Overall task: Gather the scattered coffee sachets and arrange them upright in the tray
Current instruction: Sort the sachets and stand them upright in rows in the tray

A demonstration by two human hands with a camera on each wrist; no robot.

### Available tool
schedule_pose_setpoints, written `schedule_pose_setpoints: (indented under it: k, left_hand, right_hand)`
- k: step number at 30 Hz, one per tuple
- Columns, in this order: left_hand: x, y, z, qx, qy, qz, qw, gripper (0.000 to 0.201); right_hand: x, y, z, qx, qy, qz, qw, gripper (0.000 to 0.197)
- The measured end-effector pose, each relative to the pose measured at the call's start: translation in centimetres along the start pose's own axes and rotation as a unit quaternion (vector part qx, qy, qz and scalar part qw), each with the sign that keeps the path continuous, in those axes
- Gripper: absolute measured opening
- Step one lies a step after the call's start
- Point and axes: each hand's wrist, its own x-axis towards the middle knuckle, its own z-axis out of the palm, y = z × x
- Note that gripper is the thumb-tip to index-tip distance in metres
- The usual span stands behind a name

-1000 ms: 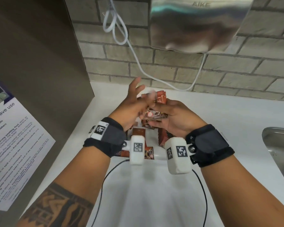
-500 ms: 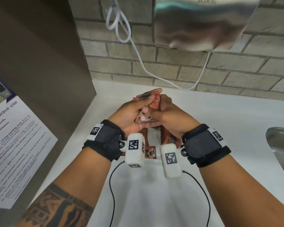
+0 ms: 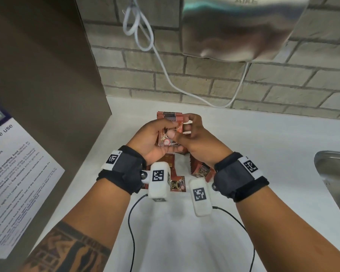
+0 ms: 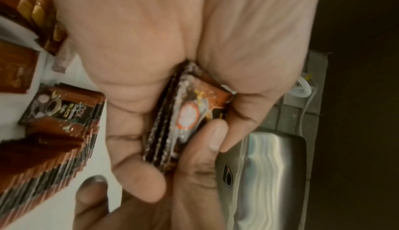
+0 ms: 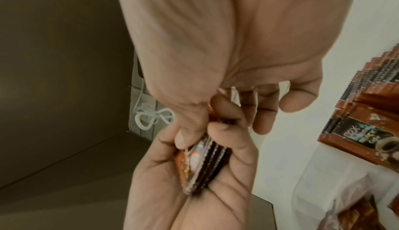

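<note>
White counter [image 3: 263,146]: sachet stack [image 3: 168,132] gripped between left hand [image 3: 153,142], right hand [image 3: 196,142].

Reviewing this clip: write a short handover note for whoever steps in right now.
Left hand: grips a small stack of sachets above the counter.
Right hand: thumb pinches the same stack, squaring it.
Done: rows of sachets stand on edge below the hands; the tray itself is not clearly visible.
Left: set the held stack upright beside them; gather any loose ones hidden under the wrists.
</note>
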Motion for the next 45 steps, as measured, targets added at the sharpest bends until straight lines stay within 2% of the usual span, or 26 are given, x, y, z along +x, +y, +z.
schedule_pose_setpoints:
  k: [3,4,6,7,9,12,14,17,19,22,24,26,27,31,34,36,37,38,39,41,42,44,45]
  left_hand:
    - [0.1,0.1,-1.0,0.017,0.033,0.039,0.999,0.036]
    - [0.1,0.3,-1.5,0.012,0.046,0.05,0.998,0.037]
    - [0.1,0.7,-2.8,0.003,0.072,0.061,0.996,0.04]
    - [0.0,0.9,-3.5,0.002,0.081,0.059,0.995,0.04]
    - [-0.1,1.0,-4.7,0.007,0.093,0.048,0.995,0.041]
    - [-0.6,0.9,-5.6,0.022,0.092,0.031,0.995,0.041]
    - [-0.9,0.7,-6.0,0.027,0.086,0.021,0.996,0.041]
    - [-1.2,0.4,-6.6,0.035,0.088,0.015,0.995,0.04]
    - [-1.5,0.4,-7.0,0.038,0.09,0.015,0.995,0.04]
    - [-1.9,0.4,-7.8,0.04,0.091,0.013,0.995,0.04]
    - [-2.2,0.4,-8.2,0.044,0.09,0.007,0.995,0.041]
    - [-2.3,0.5,-8.8,0.045,0.092,0.004,0.995,0.041]
    - [-2.4,0.5,-9.0,0.044,0.092,0.003,0.995,0.041]
    - [-2.5,0.8,-9.8,0.045,0.088,-0.005,0.995,0.041]
    - [-2.3,0.8,-10.0,0.038,0.087,-0.013,0.995,0.041]
    - [-2.1,0.7,-10.0,0.029,0.085,-0.024,0.996,0.042]
    - [-2.0,0.6,-9.9,0.025,0.086,-0.032,0.995,0.043]
    - [-1.8,0.6,-9.8,0.021,0.086,-0.04,0.995,0.044]
    - [-1.7,0.5,-9.7,0.017,0.09,-0.049,0.995,0.044]
    - [-1.5,0.3,-9.1,0.013,0.1,-0.068,0.993,0.042]
    - [-1.3,0.2,-8.9,0.013,0.107,-0.081,0.991,0.039]
    - [-1.1,-0.1,-8.3,0.023,0.121,-0.114,0.986,0.034]
    - [-0.9,-0.2,-8.0,0.033,0.12,-0.128,0.984,0.036]
  right_hand:
    - [-0.1,0.3,0.3,-0.024,0.007,0.033,0.999,0.061]
    - [-0.3,0.5,0.4,-0.024,0.011,0.047,0.999,0.057]
    - [-0.7,1.1,1.1,-0.031,0.006,0.083,0.996,0.034]
    - [-0.8,1.6,1.6,-0.071,-0.01,0.105,0.992,0.026]
    - [-0.3,3.3,2.7,-0.173,-0.051,0.148,0.972,0.026]
    - [2.1,5.9,4.7,-0.27,-0.082,0.188,0.941,0.019]
    - [3.4,6.2,5.8,-0.375,-0.091,0.216,0.897,0.025]
    - [5.2,6.2,6.6,-0.446,-0.113,0.22,0.86,0.032]
    - [6.2,6.3,7.2,-0.45,-0.116,0.226,0.856,0.03]
    - [7.2,6.2,7.7,-0.46,-0.098,0.265,0.842,0.04]
    - [7.0,5.9,7.5,-0.413,-0.078,0.305,0.855,0.047]
    - [7.5,5.8,7.9,-0.428,-0.08,0.303,0.848,0.046]
    - [7.7,6.0,7.8,-0.457,-0.085,0.278,0.841,0.045]
    - [8.0,6.8,6.7,-0.541,-0.138,0.25,0.791,0.04]
    - [8.0,7.0,5.6,-0.502,-0.164,0.25,0.812,0.021]
    - [7.8,6.4,4.8,-0.414,-0.148,0.24,0.865,0.037]
    - [7.2,5.3,4.7,-0.391,-0.157,0.251,0.872,0.036]
    - [6.9,4.9,4.5,-0.357,-0.154,0.266,0.882,0.024]
    - [6.7,4.3,4.1,-0.301,-0.12,0.296,0.899,0.009]
    - [5.5,2.6,3.1,-0.163,-0.08,0.279,0.943,0.005]
    - [5.0,2.0,2.5,-0.118,-0.055,0.279,0.952,0.003]
    - [3.7,1.1,1.7,-0.091,-0.039,0.249,0.963,0.005]
    - [3.1,1.0,1.4,-0.092,-0.04,0.206,0.973,0.002]
